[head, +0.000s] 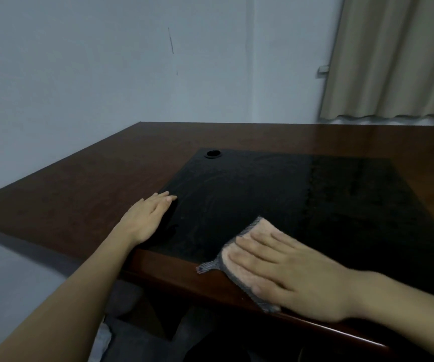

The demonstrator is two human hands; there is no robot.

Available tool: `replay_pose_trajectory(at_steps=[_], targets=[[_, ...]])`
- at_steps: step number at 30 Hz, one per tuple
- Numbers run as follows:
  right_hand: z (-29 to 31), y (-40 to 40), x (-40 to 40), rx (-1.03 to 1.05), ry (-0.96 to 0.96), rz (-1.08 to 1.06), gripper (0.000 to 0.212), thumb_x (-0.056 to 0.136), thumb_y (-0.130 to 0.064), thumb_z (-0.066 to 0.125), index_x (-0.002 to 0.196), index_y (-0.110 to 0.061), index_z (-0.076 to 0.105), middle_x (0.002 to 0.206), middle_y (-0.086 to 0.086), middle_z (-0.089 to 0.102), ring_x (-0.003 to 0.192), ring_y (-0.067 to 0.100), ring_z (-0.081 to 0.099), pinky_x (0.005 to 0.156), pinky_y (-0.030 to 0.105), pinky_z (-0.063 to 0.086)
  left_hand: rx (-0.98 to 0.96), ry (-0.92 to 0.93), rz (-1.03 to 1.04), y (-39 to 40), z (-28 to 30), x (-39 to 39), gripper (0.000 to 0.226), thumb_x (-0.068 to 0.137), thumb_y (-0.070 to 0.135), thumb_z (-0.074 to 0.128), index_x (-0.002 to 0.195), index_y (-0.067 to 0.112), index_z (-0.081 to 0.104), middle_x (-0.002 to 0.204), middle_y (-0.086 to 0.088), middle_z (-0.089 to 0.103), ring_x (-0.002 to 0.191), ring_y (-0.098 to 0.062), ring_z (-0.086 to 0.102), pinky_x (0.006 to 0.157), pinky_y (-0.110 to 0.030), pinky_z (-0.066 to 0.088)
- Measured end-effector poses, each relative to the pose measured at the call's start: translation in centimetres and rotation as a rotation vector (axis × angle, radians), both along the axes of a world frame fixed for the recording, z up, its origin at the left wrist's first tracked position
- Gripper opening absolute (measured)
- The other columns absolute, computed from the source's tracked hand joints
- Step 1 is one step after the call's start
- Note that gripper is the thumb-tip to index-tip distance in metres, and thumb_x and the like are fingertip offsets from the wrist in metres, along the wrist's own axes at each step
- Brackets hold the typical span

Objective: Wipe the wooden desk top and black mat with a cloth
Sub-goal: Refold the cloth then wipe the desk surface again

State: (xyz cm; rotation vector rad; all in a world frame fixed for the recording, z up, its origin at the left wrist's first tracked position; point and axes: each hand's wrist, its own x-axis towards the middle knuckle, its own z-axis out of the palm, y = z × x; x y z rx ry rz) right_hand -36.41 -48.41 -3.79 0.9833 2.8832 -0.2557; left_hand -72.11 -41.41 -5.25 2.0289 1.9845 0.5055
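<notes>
The right hand (286,273), fingers spread flat, presses a pink cloth (239,257) with a grey edge onto the near corner of the black mat (289,194), where mat meets the desk (80,184) front edge. Unwiped mat stretches away beyond the fingertips (faint streaks show). The left hand (145,218) lies flat at the mat's left edge, steadying.

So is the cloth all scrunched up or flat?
Flat. The pink, grey-edged cloth lies spread under the right hand's straight fingers on the black mat.
</notes>
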Motion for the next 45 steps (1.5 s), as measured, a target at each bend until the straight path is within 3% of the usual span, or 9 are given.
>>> replay_pose_trajectory(at_steps=[3,6,12,16,23,27,32,41,45], targets=[[0.1,3.2,2.8,0.009,-0.036,-0.091,0.071,0.078,-0.084,-0.017,0.144,-0.06,-0.02,0.161,-0.023,-0.024,0.146,0.0,-0.03,0.118,0.024,-0.022,-0.007,0.018,-0.003,0.0,-0.1,0.1,0.054,0.107,0.048,0.015,0.15,0.033,0.044,0.163,0.008,0.028,0.153,-0.014,0.017,0.125,-0.039,0.007],[-1.1,8.9,4.5,0.044,-0.033,-0.262,0.082,0.06,-0.09,-0.031,0.137,-0.061,-0.024,0.168,-0.012,-0.013,0.154,0.01,-0.017,0.126,0.041,-0.007,-0.007,0.036,0.002,-0.1,-0.1,0.2,0.054,0.107,0.05,0.015,0.15,0.034,0.043,0.163,0.009,0.028,0.153,-0.013,0.018,0.125,-0.039,0.008],[-0.8,9.7,1.1,0.011,-0.06,-0.487,0.061,0.103,-0.06,0.003,0.16,-0.04,-0.008,0.17,-0.005,-0.012,0.156,0.022,-0.01,0.125,0.048,-0.005,-0.012,0.04,0.006,-0.4,0.1,0.6,0.051,0.107,0.048,0.018,0.149,0.035,0.045,0.162,0.008,0.03,0.152,-0.014,0.02,0.125,-0.041,0.013],[-0.3,3.6,-0.5,0.064,-0.073,-0.255,0.106,0.064,-0.079,-0.032,0.159,-0.039,-0.01,0.17,-0.005,-0.011,0.156,0.022,-0.011,0.124,0.045,-0.006,-0.002,0.049,0.018,-0.5,0.2,0.3,0.051,0.108,0.046,0.02,0.149,0.033,0.046,0.162,0.008,0.032,0.151,-0.015,0.022,0.124,-0.041,0.014],[0.3,-0.6,5.2,-0.056,-0.004,-0.08,0.061,0.1,-0.068,0.007,0.156,-0.05,-0.009,0.164,-0.022,-0.019,0.15,0.002,-0.024,0.122,0.029,-0.017,0.059,0.048,0.014,-1.2,0.4,0.5,0.049,0.108,0.044,0.023,0.144,0.03,0.053,0.157,0.007,0.041,0.147,-0.017,0.033,0.119,-0.038,0.024],[-0.2,9.4,8.0,0.007,-0.082,-0.318,0.099,0.076,-0.078,-0.032,0.158,-0.027,-0.013,0.167,-0.003,-0.014,0.156,0.018,-0.012,0.121,0.033,-0.014,0.092,0.039,0.033,-1.7,0.9,1.5,0.046,0.109,0.039,0.028,0.144,0.023,0.053,0.152,0.001,0.048,0.141,-0.022,0.042,0.112,-0.036,0.032],[-0.1,13.9,6.7,-0.013,-0.103,-0.646,0.067,0.1,-0.064,0.002,0.161,-0.038,-0.007,0.17,-0.004,-0.011,0.156,0.025,-0.009,0.124,0.048,-0.006,0.134,-0.021,-0.014,-2.0,1.1,4.0,0.037,0.108,0.025,0.041,0.144,0.027,0.051,0.153,0.002,0.047,0.146,-0.021,0.035,0.115,-0.04,0.032],[-0.4,1.6,7.5,-0.01,-0.035,-0.177,0.06,0.102,-0.065,0.007,0.157,-0.048,-0.011,0.166,-0.019,-0.019,0.152,0.009,-0.023,0.123,0.035,-0.014,0.139,-0.103,-0.282,1.6,2.2,15.0,0.041,0.106,0.03,0.048,0.147,0.032,0.046,0.159,0.008,0.037,0.152,-0.011,0.018,0.123,-0.041,0.023],[0.3,2.0,12.2,-0.08,-0.052,-0.228,0.068,0.089,-0.08,0.0,0.152,-0.057,-0.013,0.162,-0.025,-0.021,0.149,0.002,-0.026,0.123,0.031,-0.015,0.104,-0.058,-0.357,2.4,1.7,18.0,0.046,0.107,0.036,0.044,0.152,0.033,0.039,0.163,0.009,0.028,0.154,-0.014,0.013,0.125,-0.046,0.013]])
